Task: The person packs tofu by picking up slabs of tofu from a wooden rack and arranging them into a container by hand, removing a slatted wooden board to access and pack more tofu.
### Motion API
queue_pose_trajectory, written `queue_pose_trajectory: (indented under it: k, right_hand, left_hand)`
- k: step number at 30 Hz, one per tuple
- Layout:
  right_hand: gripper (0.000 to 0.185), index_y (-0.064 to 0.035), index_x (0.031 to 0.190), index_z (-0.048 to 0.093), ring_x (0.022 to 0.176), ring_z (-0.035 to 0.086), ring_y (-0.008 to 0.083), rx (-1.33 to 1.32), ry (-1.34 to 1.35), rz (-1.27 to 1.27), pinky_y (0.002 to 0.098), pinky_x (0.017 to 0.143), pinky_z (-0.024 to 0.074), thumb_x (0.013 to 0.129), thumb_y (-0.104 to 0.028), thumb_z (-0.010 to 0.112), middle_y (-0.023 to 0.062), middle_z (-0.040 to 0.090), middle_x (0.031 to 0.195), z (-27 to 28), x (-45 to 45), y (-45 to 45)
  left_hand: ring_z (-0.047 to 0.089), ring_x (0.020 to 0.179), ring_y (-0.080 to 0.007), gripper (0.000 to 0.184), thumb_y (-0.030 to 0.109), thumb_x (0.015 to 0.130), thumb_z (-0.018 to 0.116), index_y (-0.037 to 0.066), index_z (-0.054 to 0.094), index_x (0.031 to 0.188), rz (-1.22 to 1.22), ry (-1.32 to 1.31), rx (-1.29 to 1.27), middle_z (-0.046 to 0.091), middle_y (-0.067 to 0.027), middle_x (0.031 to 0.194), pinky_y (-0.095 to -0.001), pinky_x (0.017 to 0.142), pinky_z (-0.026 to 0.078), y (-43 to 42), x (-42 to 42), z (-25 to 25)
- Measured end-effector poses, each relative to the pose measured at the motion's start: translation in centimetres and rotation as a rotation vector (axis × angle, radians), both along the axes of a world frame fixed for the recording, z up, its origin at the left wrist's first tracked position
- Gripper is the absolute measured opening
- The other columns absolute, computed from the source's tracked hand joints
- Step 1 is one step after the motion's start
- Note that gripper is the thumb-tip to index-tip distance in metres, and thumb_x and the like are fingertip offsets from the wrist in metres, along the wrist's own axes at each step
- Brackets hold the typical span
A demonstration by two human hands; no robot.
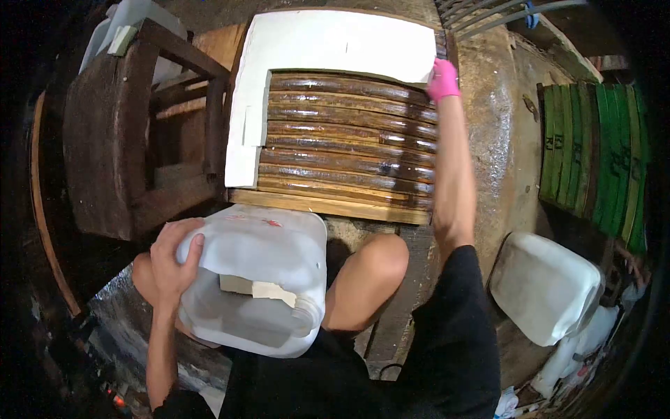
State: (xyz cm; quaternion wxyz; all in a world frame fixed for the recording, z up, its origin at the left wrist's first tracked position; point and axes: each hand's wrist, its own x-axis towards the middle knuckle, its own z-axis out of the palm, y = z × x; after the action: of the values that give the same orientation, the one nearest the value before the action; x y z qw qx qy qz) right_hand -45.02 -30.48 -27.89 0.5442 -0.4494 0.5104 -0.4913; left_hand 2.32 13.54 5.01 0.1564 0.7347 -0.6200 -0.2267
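Note:
My left hand point(174, 262) is bare and grips the side of a translucent plastic jug point(258, 241), its thumb on top. The jug lies between my knees with a large opening cut in its side. Inside it are a few off-white pieces point(272, 290). My right hand point(443, 80), in a pink glove, is stretched forward with fingers closed at the right end of a white slab point(342, 45); the fingertips are partly hidden. Flat white slabs lie along the far and left sides of a wet slatted wooden rack point(349, 133).
A dark wooden stool-like frame point(98, 146) stands at left, with a plastic container point(132, 21) behind it. On the right are another white jug point(544, 286) and green slatted panels point(593, 153). Metal bars point(502, 17) cross the top right. The floor point(488, 140) looks wet.

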Motion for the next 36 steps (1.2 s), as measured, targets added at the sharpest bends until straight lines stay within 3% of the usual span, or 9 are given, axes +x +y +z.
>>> queue_pose_trajectory:
  k: [2, 5, 9, 17, 20, 22, 25, 29, 36]
  right_hand:
    - [0.05, 0.0072, 0.122, 0.054, 0.104, 0.064, 0.0313, 0.524, -0.517, 0.038, 0.0446, 0.093, 0.0501, 0.097, -0.034, 0.037, 0.0171, 0.066, 0.113, 10.2, 1.5, 4.4]
    - [0.065, 0.0054, 0.143, 0.032, 0.136, 0.039, 0.0418, 0.545, -0.532, 0.267, 0.0666, 0.112, 0.0274, 0.096, -0.039, 0.034, 0.0228, 0.042, 0.147, 10.7, 2.3, 3.8]
    - [0.068, -0.0127, 0.154, 0.022, 0.144, 0.015, 0.0495, 0.435, -0.907, 0.231, 0.0885, 0.098, 0.0093, 0.092, -0.041, 0.031, 0.0184, 0.017, 0.159, 15.1, 7.9, 9.4]
    - [0.079, -0.0035, 0.153, 0.024, 0.146, 0.014, 0.0463, 0.285, -0.886, 0.015, 0.0734, 0.112, 0.0085, 0.082, -0.034, 0.044, 0.0211, 0.017, 0.159, 14.0, 4.3, 18.2]
    - [0.078, -0.0013, 0.152, 0.025, 0.144, 0.021, 0.046, 0.028, -1.138, 0.494, 0.0678, 0.115, 0.0166, 0.085, -0.03, 0.052, 0.023, 0.018, 0.159, 18.8, 4.2, 25.0]
    - [0.077, 0.0037, 0.148, 0.03, 0.128, 0.051, 0.0346, -0.226, -0.425, 0.09, 0.0431, 0.106, 0.0446, 0.087, -0.023, 0.069, 0.0229, 0.042, 0.147, 25.2, 9.7, 30.4]
    - [0.082, 0.0039, 0.148, 0.032, 0.128, 0.051, 0.0329, -0.338, -0.023, 0.08, 0.0408, 0.104, 0.0463, 0.083, -0.023, 0.075, 0.0231, 0.043, 0.147, 32.1, 15.8, 36.8]
    - [0.079, 0.0033, 0.147, 0.034, 0.124, 0.054, 0.0348, 0.132, -0.387, 0.064, 0.0439, 0.103, 0.0461, 0.088, -0.039, 0.065, 0.0229, 0.044, 0.146, 34.2, 19.4, 44.5]
    - [0.079, 0.0061, 0.14, 0.042, 0.12, 0.055, 0.0386, 0.754, -1.055, 0.228, 0.047, 0.106, 0.0409, 0.084, -0.049, 0.045, 0.0252, 0.051, 0.137, 32.8, 25.6, 50.5]
  left_hand:
    - [0.066, 0.096, -0.0319, 0.021, 0.01, 0.081, 0.066, 0.001, 0.07, 0.099, -0.008, -0.006, -0.008, 0.07, -0.0149, 0.101, -0.0378, 0.089, 0.049, -0.1, 0.3, -0.3]
    - [0.066, 0.096, -0.0316, 0.021, 0.01, 0.081, 0.067, 0.001, 0.07, 0.099, -0.038, -0.001, -0.028, 0.071, -0.0144, 0.101, -0.0381, 0.088, 0.05, -0.2, 0.5, -0.3]
    - [0.066, 0.096, -0.0315, 0.021, 0.013, 0.083, 0.068, 0.002, 0.071, 0.101, -0.005, -0.009, -0.001, 0.071, -0.0147, 0.102, -0.0386, 0.087, 0.05, 0.0, 0.5, 0.3]
    - [0.066, 0.094, -0.0285, 0.023, 0.024, 0.087, 0.07, 0.004, 0.072, 0.097, -0.08, 0.059, -0.12, 0.071, -0.0125, 0.098, -0.0375, 0.087, 0.051, 1.1, 3.2, -2.8]
    - [0.064, 0.094, -0.0292, 0.029, 0.034, 0.09, 0.067, 0.007, 0.073, 0.098, -0.054, 0.11, -0.088, 0.071, -0.0088, 0.098, -0.0381, 0.086, 0.05, 1.3, 3.3, -3.9]
    - [0.063, 0.099, -0.0282, 0.03, 0.037, 0.091, 0.065, 0.009, 0.073, 0.099, -0.076, 0.122, -0.062, 0.07, -0.0085, 0.101, -0.0381, 0.089, 0.048, 1.5, 3.8, -3.0]
    - [0.061, 0.103, -0.0271, 0.036, 0.041, 0.095, 0.058, 0.009, 0.073, 0.101, -0.105, 0.135, -0.06, 0.07, -0.0085, 0.103, -0.0372, 0.092, 0.047, 2.0, 3.8, -2.7]
    - [0.061, 0.1, -0.0326, 0.068, 0.061, 0.1, 0.033, 0.006, 0.07, 0.114, -0.078, 0.454, 0.043, 0.069, -0.0165, 0.105, -0.0384, 0.094, 0.045, 1.7, 5.6, -4.1]
    - [0.062, 0.11, -0.0283, 0.08, 0.061, 0.102, 0.016, -0.002, 0.061, 0.124, 0.001, 0.89, 0.048, 0.063, -0.0198, 0.121, -0.0366, 0.1, 0.044, 1.6, 7.1, -5.0]
